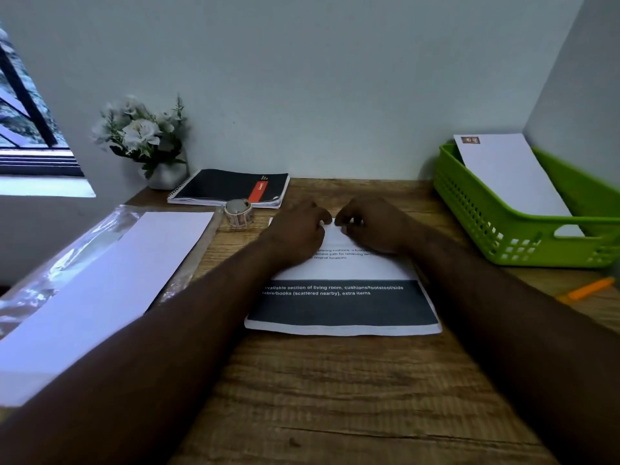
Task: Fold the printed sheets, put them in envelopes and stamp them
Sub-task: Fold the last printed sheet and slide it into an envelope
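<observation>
Head view: stamp roll (239, 213) and notebook (229, 187) beside left hand (297, 231).

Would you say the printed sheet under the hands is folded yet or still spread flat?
Spread flat: the printed sheet lies open on the desk, both hands' fingers pinching its far edge.
</observation>
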The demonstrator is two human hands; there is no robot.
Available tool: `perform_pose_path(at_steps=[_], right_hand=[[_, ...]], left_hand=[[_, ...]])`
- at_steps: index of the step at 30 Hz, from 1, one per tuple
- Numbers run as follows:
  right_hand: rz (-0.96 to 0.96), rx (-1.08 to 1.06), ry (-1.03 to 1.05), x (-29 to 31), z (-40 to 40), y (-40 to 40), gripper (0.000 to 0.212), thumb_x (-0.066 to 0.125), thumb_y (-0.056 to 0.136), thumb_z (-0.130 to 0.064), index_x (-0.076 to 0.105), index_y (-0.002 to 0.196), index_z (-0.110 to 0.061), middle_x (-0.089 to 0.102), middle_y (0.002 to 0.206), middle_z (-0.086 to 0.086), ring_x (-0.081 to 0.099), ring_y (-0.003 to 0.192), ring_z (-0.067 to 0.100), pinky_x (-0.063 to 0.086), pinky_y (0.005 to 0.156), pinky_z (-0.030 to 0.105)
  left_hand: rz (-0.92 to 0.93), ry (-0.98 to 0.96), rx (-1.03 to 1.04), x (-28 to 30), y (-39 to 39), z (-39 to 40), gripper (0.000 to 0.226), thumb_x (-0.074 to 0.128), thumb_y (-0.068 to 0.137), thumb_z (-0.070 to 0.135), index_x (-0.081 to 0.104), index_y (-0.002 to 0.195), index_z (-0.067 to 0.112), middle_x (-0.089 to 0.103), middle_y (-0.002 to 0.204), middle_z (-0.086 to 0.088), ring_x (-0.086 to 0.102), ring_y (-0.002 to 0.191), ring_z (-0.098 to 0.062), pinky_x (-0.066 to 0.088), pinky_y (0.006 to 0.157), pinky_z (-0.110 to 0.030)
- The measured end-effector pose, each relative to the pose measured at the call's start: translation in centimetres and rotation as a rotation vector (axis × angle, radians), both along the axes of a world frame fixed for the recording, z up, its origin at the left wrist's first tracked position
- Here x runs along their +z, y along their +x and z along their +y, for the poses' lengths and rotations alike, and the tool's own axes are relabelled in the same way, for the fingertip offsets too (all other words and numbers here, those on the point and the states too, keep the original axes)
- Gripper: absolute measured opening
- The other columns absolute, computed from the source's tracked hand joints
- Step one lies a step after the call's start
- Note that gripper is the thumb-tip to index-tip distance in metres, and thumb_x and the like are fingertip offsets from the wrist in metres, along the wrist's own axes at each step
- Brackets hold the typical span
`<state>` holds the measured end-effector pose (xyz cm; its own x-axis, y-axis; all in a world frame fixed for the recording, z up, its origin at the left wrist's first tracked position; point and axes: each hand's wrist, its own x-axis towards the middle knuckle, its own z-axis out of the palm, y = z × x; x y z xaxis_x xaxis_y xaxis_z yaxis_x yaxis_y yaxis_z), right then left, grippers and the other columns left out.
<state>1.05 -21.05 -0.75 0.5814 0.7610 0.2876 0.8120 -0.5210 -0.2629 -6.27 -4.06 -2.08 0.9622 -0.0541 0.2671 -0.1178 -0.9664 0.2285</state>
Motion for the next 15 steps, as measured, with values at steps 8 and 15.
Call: perform_pose_path(at_steps=[8,15], right_hand=[[-0.132,-0.102,-0.075,-1.3,1.7,0.6,0.031,0.047,0.090,-0.023,0.065,0.115,-0.017,0.062,0.116,0.009,0.055,0.108,0.029,0.042,0.095,0.039],[-0.232,-0.188,-0.141,-0.5,0.5,0.5,0.019,0.047,0.086,-0.012,0.066,0.085,-0.007,0.066,0.098,0.017,0.061,0.089,0.033,0.043,0.076,0.033]], left_hand=[[0.041,0.136,0.024,-0.3,0.8,-0.3,0.034,0.037,0.095,0.022,0.054,0.124,0.016,0.049,0.121,-0.012,0.049,0.111,-0.037,0.043,0.094,-0.047],[-0.052,0.259,0.104,0.8,-0.6,-1.1,0.026,0.042,0.094,0.015,0.061,0.110,0.009,0.052,0.120,-0.010,0.052,0.108,-0.033,0.044,0.083,-0.037]])
